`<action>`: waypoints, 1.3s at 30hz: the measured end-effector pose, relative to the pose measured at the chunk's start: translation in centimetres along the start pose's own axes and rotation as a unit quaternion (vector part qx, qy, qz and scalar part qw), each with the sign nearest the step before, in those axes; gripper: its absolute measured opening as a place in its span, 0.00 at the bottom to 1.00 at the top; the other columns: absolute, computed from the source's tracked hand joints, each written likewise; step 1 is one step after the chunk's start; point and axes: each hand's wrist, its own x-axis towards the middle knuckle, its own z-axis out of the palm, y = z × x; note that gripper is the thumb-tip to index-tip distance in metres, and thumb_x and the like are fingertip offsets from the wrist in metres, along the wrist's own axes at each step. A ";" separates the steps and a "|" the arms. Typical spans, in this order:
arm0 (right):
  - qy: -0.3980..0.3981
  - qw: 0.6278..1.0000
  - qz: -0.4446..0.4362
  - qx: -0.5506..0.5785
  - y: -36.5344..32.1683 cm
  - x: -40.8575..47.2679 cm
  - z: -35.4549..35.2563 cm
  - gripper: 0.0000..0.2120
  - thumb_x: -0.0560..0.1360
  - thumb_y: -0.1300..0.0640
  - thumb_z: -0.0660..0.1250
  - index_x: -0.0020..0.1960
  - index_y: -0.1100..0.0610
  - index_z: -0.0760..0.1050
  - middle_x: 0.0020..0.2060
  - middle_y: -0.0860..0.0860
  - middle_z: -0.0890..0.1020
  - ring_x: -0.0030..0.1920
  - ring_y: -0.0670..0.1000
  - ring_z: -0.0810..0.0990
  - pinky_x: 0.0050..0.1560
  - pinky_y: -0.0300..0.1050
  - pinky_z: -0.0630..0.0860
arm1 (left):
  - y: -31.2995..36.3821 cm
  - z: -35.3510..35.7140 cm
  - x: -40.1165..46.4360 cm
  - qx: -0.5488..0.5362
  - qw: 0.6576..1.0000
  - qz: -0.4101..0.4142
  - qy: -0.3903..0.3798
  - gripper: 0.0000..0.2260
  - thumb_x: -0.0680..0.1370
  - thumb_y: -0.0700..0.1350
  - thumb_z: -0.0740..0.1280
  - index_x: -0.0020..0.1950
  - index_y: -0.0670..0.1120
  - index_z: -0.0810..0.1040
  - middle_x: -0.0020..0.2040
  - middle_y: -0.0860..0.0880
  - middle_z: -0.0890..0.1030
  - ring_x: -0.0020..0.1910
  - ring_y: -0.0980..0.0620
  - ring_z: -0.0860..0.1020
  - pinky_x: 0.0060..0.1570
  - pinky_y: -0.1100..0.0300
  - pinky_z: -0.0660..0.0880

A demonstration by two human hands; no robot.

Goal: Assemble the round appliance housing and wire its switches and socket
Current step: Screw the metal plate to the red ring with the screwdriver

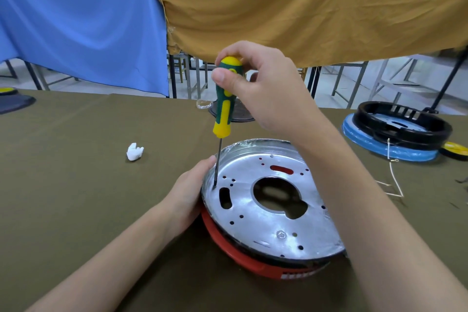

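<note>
One screwdriver (224,99), two round housings — one silver-plated (268,200), one black (400,126) near the surface's right edge — one white wad (134,151), two hands.

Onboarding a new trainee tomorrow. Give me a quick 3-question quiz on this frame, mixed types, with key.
1. True or false: the right hand grips the screwdriver by its handle.
2. Where does the screwdriver tip sit? A) in the large centre opening B) near the left rim of the metal plate C) on the white scrap
3. Fill in: the left hand steadies the housing at its ____ edge.

Key: 1 true; 2 B; 3 left. The red housing lies under the plate, on the olive tablecloth.
</note>
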 end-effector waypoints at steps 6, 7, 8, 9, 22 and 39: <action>0.040 0.998 -0.002 -0.039 -0.1 -0.4 1.2 0.13 0.80 0.45 0.64 0.49 0.56 0.71 0.35 0.47 0.71 0.36 0.47 0.69 0.38 0.42 0.66 | 0.0 0.0 0.1 0.010 1.000 -0.004 -0.006 0.13 0.77 0.58 0.66 0.48 0.53 0.87 0.51 0.47 0.86 0.49 0.49 0.85 0.46 0.54 0.77; 0.018 0.999 0.003 -0.035 0.0 -0.3 1.1 0.12 0.81 0.46 0.62 0.51 0.55 0.72 0.37 0.47 0.72 0.36 0.46 0.70 0.38 0.42 0.65 | 0.0 -0.1 0.1 0.009 1.000 -0.003 -0.005 0.13 0.77 0.58 0.65 0.48 0.53 0.87 0.51 0.47 0.86 0.49 0.49 0.85 0.46 0.54 0.77; -0.010 1.000 0.013 -0.020 0.0 -0.2 0.9 0.11 0.82 0.47 0.60 0.55 0.55 0.72 0.38 0.46 0.74 0.37 0.44 0.70 0.39 0.41 0.66 | 0.0 -0.1 0.1 0.008 1.000 -0.002 -0.004 0.13 0.78 0.58 0.65 0.48 0.53 0.87 0.51 0.47 0.86 0.49 0.49 0.85 0.46 0.54 0.77; -0.040 0.999 0.027 0.005 0.1 -0.1 0.5 0.10 0.83 0.49 0.60 0.59 0.54 0.73 0.40 0.46 0.74 0.36 0.44 0.71 0.38 0.39 0.67 | 0.0 -0.1 0.1 0.006 1.000 -0.002 -0.004 0.13 0.78 0.58 0.65 0.48 0.53 0.87 0.51 0.47 0.86 0.49 0.49 0.85 0.46 0.54 0.77; 0.031 0.999 0.025 0.024 0.2 -0.4 0.8 0.20 0.73 0.44 0.74 0.47 0.58 0.69 0.38 0.54 0.78 0.34 0.45 0.73 0.37 0.36 0.71 | 0.0 -0.1 0.1 0.004 1.000 -0.009 0.002 0.14 0.79 0.57 0.64 0.47 0.52 0.87 0.51 0.46 0.86 0.49 0.48 0.85 0.47 0.53 0.77; -0.109 0.985 0.033 0.130 0.2 -0.5 -0.7 0.13 0.78 0.58 0.69 0.62 0.52 0.75 0.43 0.47 0.77 0.32 0.44 0.73 0.36 0.43 0.74 | 0.0 -0.1 0.1 0.008 1.000 -0.015 0.002 0.15 0.78 0.58 0.65 0.50 0.51 0.86 0.52 0.46 0.86 0.50 0.47 0.85 0.50 0.52 0.77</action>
